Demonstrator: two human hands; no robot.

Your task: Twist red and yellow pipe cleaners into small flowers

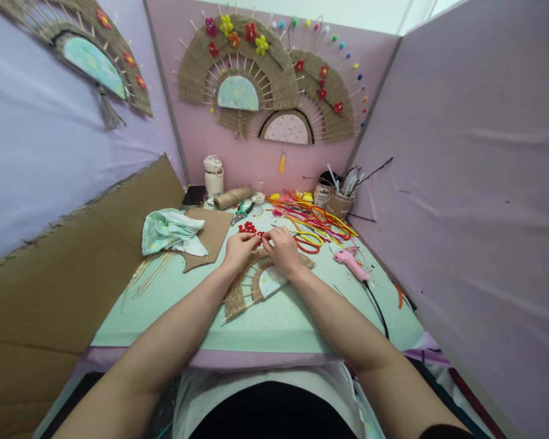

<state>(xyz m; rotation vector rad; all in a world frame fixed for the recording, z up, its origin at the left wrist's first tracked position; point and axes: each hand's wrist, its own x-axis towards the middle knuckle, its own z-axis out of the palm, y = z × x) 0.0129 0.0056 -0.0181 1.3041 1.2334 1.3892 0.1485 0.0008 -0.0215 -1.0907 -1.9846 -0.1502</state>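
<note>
Close together over the table's middle, my left hand (240,250) and my right hand (282,250) are both closed, fingertips pinching a small red pipe-cleaner piece (260,234). Fingers cover part of it, so its full shape is hidden. Just beyond my left fingers lie red looped pipe-cleaner shapes (247,227). Beneath my wrists rests a half-round fan of sticks and brown twine (235,300), with a pale patterned half-circle (269,280) at its inner edge. My right hand and forearm hide part of this fan.
Orange, yellow and pink pipe cleaners (327,221) and scissors (297,233) lie behind my right hand. A pink glue gun (351,263) with a black cord is at right. Patterned cloth (169,233), cardboard (215,227), green-handled pliers (244,209) and a twine roll (232,198) lie left and behind.
</note>
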